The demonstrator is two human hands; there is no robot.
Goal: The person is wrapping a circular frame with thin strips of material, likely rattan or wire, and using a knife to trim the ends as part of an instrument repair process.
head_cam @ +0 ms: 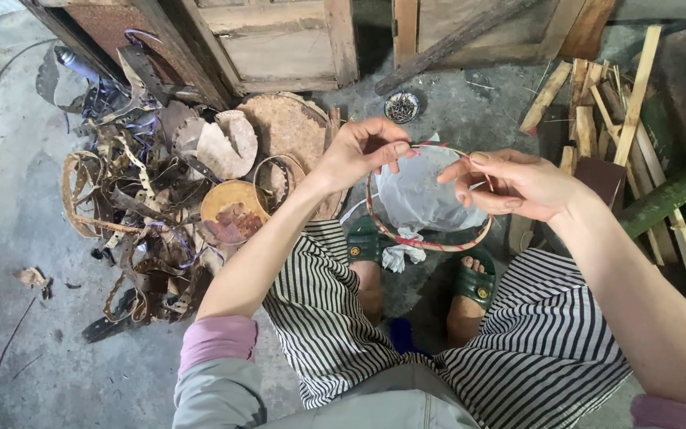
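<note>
Pinched at its top arc, centre frame, by left hand (pixel 359 151) and right hand (pixel 510 184): thin red-wrapped hoop (pixel 430 241), seemingly light, springy, best gripped at the rim.

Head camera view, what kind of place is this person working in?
Probably a rough craft workshop floor: bare concrete floor, a heap of curled strips, split wood sticks, and both hands bending a thin hoop.
</note>
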